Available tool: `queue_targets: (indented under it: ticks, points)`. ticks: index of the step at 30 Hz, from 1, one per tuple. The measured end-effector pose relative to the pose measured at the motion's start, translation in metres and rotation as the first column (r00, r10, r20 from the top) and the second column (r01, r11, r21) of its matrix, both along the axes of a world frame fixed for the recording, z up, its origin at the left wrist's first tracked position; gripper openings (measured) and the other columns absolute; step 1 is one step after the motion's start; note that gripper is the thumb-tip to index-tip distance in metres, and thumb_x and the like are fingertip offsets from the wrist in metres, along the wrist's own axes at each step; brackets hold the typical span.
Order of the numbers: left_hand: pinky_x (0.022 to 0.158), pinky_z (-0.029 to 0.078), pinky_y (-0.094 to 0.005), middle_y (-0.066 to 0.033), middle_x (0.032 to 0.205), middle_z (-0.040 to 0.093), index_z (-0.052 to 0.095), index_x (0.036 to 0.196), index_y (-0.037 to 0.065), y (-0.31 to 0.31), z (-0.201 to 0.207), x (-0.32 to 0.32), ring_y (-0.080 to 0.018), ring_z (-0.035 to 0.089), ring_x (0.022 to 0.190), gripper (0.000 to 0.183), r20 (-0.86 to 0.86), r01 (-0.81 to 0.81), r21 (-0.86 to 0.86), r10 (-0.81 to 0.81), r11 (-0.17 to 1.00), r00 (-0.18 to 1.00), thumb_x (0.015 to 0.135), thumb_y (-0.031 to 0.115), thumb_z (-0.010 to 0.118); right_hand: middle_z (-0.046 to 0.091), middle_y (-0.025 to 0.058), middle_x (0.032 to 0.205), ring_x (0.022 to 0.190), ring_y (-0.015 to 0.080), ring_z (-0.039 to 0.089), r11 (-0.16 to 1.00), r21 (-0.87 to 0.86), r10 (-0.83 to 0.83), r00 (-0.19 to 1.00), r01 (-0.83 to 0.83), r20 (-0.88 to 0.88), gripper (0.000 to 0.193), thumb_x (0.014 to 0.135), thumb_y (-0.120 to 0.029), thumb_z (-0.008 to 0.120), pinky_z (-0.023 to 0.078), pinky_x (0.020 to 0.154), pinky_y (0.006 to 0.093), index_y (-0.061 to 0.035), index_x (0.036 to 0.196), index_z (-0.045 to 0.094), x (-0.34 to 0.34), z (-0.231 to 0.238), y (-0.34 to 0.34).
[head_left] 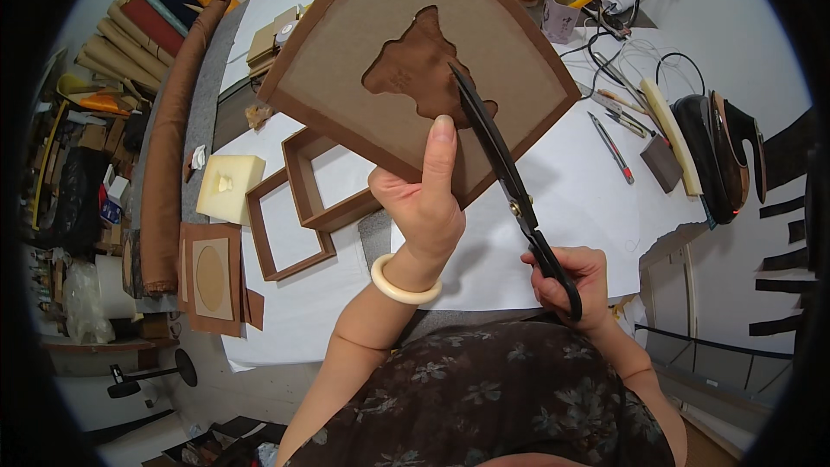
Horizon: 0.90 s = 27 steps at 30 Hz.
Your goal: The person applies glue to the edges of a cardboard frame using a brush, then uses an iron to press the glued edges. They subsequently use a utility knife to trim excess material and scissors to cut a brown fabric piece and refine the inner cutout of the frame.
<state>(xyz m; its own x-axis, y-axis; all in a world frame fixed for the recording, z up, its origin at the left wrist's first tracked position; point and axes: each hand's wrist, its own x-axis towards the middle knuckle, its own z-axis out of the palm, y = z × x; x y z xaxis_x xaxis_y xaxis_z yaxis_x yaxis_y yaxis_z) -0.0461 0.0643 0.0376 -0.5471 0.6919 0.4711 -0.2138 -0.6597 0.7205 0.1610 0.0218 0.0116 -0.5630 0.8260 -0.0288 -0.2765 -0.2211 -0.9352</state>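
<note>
My left hand (424,199), with a cream bangle (406,281) on its wrist, grips the lower edge of a square board (328,69), thumb on the face. The board is grey-brown with a darker brown border and is held up tilted. At its middle an irregular cut-out shows brown material (424,60) behind it. My right hand (571,281) is closed on the handles of long black scissors (510,182). Their blades look closed, and the tips lie over the right side of the cut-out; whether they touch it I cannot tell.
Two brown open frames (290,238) rest on the white-covered table (519,268), beside a cream foam block (232,188). A brown fabric roll (177,156) lies along the left. At right are a pen (611,149), cables (605,60), a grey block (660,164) and an iron (702,156).
</note>
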Motion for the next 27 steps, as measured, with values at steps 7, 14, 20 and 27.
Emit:
queue_targets:
  ticks: [7, 14, 20, 27]
  points:
    - [0.085, 0.050, -0.0266, -0.0063, 0.107, 0.068, 0.065, 0.111, -0.002, -0.003, 0.002, 0.006, -0.0114, 0.063, 0.095, 0.018, -0.010, 0.002, 0.017, -0.002, 1.000, 1.000, 0.095, 0.005, 0.061, 0.059, 0.0003, 0.072, 0.063, 0.0061, 0.053, 1.000, 0.004, 0.001, 1.000, -0.001, -0.019, 0.032, 0.083, 0.003, 0.069, 0.043, 0.060, 0.0218, 0.0122, 0.114, 0.065, 0.000, 0.000, 0.000]
    - [0.083, 0.049, -0.0259, -0.0050, 0.103, 0.068, 0.065, 0.109, -0.002, -0.005, 0.001, 0.010, -0.0100, 0.063, 0.091, 0.016, 0.023, 0.005, 0.035, -0.006, 0.999, 1.000, 0.095, 0.005, 0.062, 0.060, 0.0011, 0.072, 0.063, 0.0062, 0.053, 0.999, 0.027, 0.019, 0.999, -0.017, -0.049, 0.033, 0.084, 0.000, 0.070, 0.043, 0.058, 0.0217, 0.0126, 0.115, 0.065, -0.002, 0.000, -0.001]
    - [0.082, 0.049, -0.0254, -0.0050, 0.100, 0.069, 0.066, 0.107, -0.002, -0.005, -0.003, 0.013, -0.0098, 0.063, 0.089, 0.014, 0.007, -0.015, 0.035, 0.015, 0.999, 1.000, 0.095, 0.004, 0.062, 0.061, 0.0017, 0.073, 0.063, 0.0067, 0.053, 0.999, 0.006, 0.050, 0.988, -0.049, -0.147, 0.039, 0.085, -0.005, 0.074, 0.043, 0.057, 0.0222, 0.0136, 0.117, 0.062, -0.003, -0.005, -0.001]
    - [0.082, 0.050, -0.0250, -0.0063, 0.102, 0.070, 0.066, 0.107, -0.001, -0.005, -0.006, 0.018, -0.0103, 0.064, 0.090, 0.013, 0.010, -0.025, 0.022, 0.025, 0.999, 1.000, 0.096, 0.004, 0.062, 0.059, 0.0012, 0.072, 0.061, 0.0059, 0.052, 0.999, -0.020, 0.039, 0.993, -0.042, -0.107, 0.040, 0.086, -0.008, 0.072, 0.041, 0.054, 0.0210, 0.0136, 0.118, 0.062, -0.005, -0.003, -0.005]
